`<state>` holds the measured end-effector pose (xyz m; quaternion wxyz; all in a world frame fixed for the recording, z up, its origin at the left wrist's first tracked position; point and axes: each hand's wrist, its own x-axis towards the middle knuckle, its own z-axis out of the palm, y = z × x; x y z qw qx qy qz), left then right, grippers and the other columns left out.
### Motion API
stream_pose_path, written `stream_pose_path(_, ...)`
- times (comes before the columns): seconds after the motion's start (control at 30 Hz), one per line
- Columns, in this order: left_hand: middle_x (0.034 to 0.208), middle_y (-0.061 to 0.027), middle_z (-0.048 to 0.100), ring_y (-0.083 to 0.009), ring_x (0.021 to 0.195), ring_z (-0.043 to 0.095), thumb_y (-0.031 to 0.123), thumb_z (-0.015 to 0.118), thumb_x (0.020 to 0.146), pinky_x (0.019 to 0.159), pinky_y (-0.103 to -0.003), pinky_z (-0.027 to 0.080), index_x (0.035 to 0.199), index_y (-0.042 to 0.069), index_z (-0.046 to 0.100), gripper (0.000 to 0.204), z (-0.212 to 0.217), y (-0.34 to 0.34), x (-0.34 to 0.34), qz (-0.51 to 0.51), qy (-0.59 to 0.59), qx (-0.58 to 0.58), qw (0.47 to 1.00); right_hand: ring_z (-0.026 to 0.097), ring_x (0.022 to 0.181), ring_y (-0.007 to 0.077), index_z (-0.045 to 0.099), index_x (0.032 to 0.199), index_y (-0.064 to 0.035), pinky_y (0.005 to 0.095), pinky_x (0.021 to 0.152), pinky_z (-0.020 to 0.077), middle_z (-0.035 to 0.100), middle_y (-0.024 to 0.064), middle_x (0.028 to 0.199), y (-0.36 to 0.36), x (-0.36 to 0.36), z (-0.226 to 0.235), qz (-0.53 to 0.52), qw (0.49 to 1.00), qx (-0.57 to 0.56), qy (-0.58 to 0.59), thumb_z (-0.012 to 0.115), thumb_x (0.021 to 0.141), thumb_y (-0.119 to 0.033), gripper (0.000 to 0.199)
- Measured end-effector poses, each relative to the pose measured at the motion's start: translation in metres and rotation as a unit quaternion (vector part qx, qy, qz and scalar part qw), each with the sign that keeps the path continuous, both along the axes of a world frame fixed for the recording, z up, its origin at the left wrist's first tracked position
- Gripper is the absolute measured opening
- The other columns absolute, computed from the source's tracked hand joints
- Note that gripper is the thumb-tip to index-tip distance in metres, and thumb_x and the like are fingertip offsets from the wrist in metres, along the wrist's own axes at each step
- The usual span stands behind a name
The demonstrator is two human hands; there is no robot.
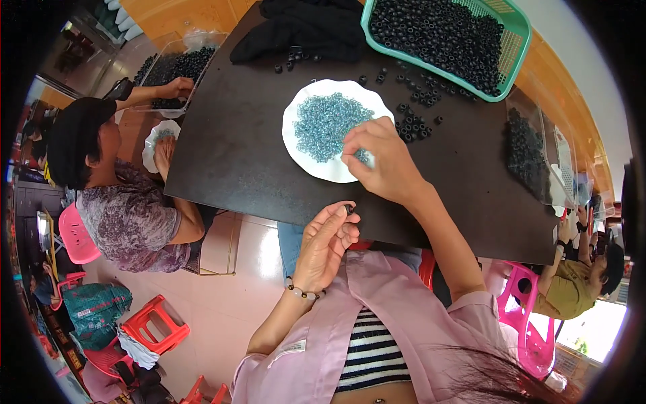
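My left hand [328, 239], with a beaded bracelet on its wrist, pinches a small black ring-shaped piece [349, 209] between thumb and fingertip, just off the table's near edge. Over the right side of a white scalloped plate [299, 159] is my right hand [380, 158], its thumb and fingers pressed together. What they pinch, if anything, is too small to make out. The plate holds a heap of tiny clear blue rings [330, 121], partly covered by my right hand. Loose black ring-shaped pieces [413, 126] lie on the table right beyond the plate.
A green basket [431, 57] full of black pieces stands at the far right of the dark table [235, 161], near a black cloth [303, 34]. Clear trays [528, 145] of black pieces sit right. At left, a person [128, 202] works beside another white plate [151, 145].
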<state>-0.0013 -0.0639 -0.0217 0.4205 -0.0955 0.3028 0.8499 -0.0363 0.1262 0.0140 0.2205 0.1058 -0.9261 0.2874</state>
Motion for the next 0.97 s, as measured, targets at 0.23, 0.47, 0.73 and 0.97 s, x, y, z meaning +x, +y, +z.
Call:
stream_pose_path(0.23, 0.093, -0.0045, 0.064, -0.0105, 0.075, 0.059, 0.019, 0.057, 0.094, 0.070, -0.025, 0.050, 0.114, 0.004, 0.057, 0.026, 0.014, -0.003, -0.003, 0.006, -0.020, 0.007, 1.000, 0.052, 0.077, 0.0102, 0.061, 0.085, -0.0036, 0.0254, 0.073, 0.0427, 0.064, 0.0057, 0.096, 0.002, 0.034, 0.025, 0.018, 0.825, -0.523, -0.212, 0.063, 0.083, -0.009, 0.006)
stream_pose_path(0.47, 0.099, -0.0042, 0.065, -0.0092, 0.078, 0.060, 0.017, 0.057, 0.093, 0.073, -0.024, 0.051, 0.115, 0.005, 0.059, 0.025, 0.022, 0.007, 0.001, -0.037, -0.052, 0.092, 0.994, 0.055, 0.088, 0.0093, 0.061, 0.087, -0.0047, 0.0241, 0.079, 0.0446, 0.060, 0.0075, 0.103, -0.023, 0.064, 0.010, 0.041, 0.761, -0.620, -0.187, 0.061, 0.083, -0.006, 0.004)
stream_pose_path(0.73, 0.094, -0.0007, 0.064, -0.0078, 0.078, 0.061, 0.015, 0.054, 0.095, 0.073, -0.024, 0.051, 0.111, 0.006, 0.059, 0.019, 0.020, 0.011, 0.004, -0.036, -0.042, 0.088, 0.995, 0.057, 0.085, 0.0095, 0.061, 0.092, -0.0031, 0.0225, 0.071, 0.0507, 0.060, 0.0078, 0.100, -0.024, 0.074, -0.002, 0.052, 0.758, -0.622, -0.192, 0.062, 0.087, -0.008, 0.007)
stream_pose_path(0.97, 0.092, -0.0044, 0.067, -0.0110, 0.077, 0.064, 0.015, 0.058, 0.093, 0.074, -0.026, 0.054, 0.108, 0.006, 0.062, 0.018, 0.010, 0.012, 0.005, -0.042, -0.064, 0.093, 0.993, 0.058, 0.085, 0.0112, 0.061, 0.092, -0.0027, 0.0236, 0.073, 0.0505, 0.061, 0.0088, 0.096, -0.023, 0.078, -0.004, 0.065, 0.777, -0.602, -0.171, 0.062, 0.088, -0.009, 0.008)
